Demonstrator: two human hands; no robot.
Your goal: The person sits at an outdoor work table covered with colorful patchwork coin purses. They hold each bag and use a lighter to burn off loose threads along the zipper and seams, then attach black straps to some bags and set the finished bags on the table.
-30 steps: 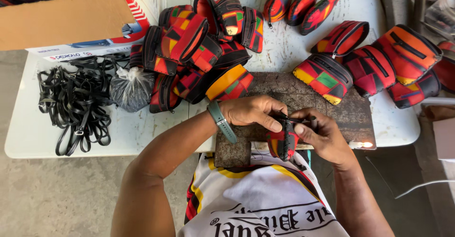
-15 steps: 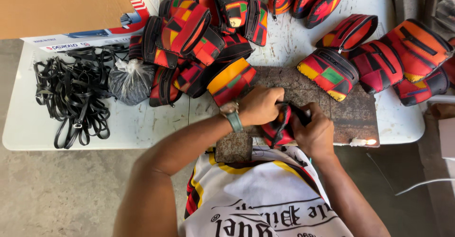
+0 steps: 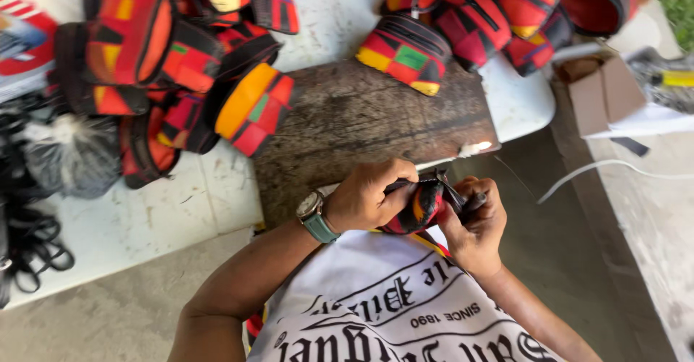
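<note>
Left hand [image 3: 365, 201] clamps red-and-black patterned fabric pouch [image 3: 419, 206] at worn wooden board's [image 3: 361, 120] near edge; right hand [image 3: 473, 221] pinches its black strap [image 3: 447, 187]. Best kept taut, steady.

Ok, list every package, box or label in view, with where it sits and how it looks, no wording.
Printed carton: far left edge on the white table, red, white and blue, cut off by the frame.
Plastic bag: left on the table, clear, knotted, dark contents.
Small cardboard box: right, beside the table, brown, open.
No screens or signs.
</note>
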